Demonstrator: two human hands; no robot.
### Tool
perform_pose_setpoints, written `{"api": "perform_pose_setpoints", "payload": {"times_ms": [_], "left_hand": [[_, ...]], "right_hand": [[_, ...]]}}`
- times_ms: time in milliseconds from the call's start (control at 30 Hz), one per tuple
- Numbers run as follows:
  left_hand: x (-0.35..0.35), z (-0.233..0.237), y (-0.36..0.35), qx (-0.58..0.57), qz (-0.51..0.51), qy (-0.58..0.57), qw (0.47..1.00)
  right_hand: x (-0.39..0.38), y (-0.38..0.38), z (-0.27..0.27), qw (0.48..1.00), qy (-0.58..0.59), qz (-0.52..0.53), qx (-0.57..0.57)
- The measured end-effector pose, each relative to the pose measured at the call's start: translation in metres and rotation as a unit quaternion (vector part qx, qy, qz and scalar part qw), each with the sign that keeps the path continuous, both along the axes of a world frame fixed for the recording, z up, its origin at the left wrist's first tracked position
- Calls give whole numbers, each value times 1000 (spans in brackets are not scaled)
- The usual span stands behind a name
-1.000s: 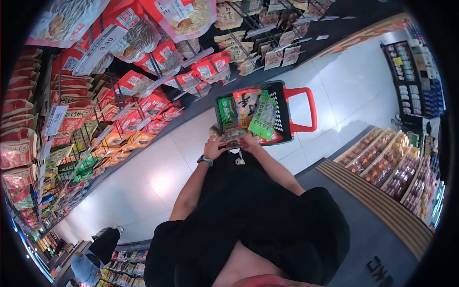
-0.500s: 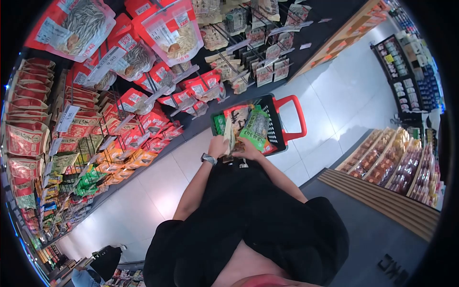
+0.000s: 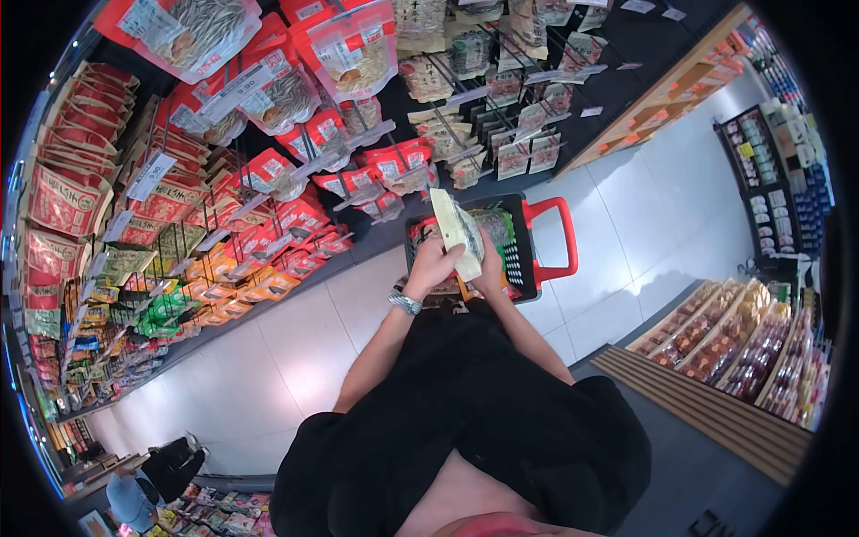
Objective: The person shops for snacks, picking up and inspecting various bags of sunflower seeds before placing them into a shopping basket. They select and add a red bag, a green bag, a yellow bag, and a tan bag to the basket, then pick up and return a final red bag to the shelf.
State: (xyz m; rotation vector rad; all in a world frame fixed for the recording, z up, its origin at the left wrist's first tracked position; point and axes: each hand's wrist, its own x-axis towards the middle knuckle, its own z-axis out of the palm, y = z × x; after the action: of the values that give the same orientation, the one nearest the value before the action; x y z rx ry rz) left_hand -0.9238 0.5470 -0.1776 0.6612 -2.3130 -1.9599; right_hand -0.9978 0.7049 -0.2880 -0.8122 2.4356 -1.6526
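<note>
A slim, cream-coloured packet (image 3: 453,231) with a dark, patterned area along its right side. It is held between the left hand (image 3: 435,263) and right hand (image 3: 489,268), above the basket (image 3: 527,255), slanting so its far end points leftward. Any print is too small to read.

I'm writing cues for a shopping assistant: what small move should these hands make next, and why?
Probably turn the pale packet a little flatter toward the eyes. The left hand and right hand both hold it aslant, so its darker part shows only at a narrow angle; in this view, it overlaps the basket.
</note>
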Motion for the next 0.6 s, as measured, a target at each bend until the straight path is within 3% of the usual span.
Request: {"api": "perform_pose_setpoints", "payload": {"times_ms": [67, 133, 167, 267, 300, 333, 367, 400, 433, 467, 500, 600], "left_hand": [[-1, 1, -1, 16, 9, 14, 1000], [-3, 1, -12, 116, 14, -8, 993], [-3, 7, -13, 120, 33, 56, 991], [4, 3, -26, 58, 90, 117, 987], [9, -4, -32, -41, 114, 111, 986], [13, -10, -37, -140, 137, 105, 975], [21, -27, -41, -137, 132, 103, 976], [30, -51, -44, -44, 87, 84, 992], [36, -64, -44, 49, 43, 65, 996], [43, -58, -36, 149, 5, 17, 989], [47, -60, -28, 148, 5, 17, 989], [45, -75, -7, 221, 87, -57, 970]], "right_hand": [[-2, 3, 8, 1000, 0, 7, 0], [-7, 4, 16, 998, -21, 61, 14], [-7, 6, 15, 998, -26, 62, 17], [-7, 15, 6, 982, -176, 56, -24], [-7, 15, 4, 982, -181, 50, -22], [-6, 14, 3, 949, -294, 43, -107], [-5, 14, 4, 896, -400, 35, -191], [-4, 13, 10, 857, -471, 19, -210], [-6, 10, 11, 857, -470, 17, -211], [-7, 6, 11, 825, -514, 4, -235], [-10, 3, 10, 791, -555, -7, -258], [-18, -2, 11, 795, -567, -4, -215]]}}
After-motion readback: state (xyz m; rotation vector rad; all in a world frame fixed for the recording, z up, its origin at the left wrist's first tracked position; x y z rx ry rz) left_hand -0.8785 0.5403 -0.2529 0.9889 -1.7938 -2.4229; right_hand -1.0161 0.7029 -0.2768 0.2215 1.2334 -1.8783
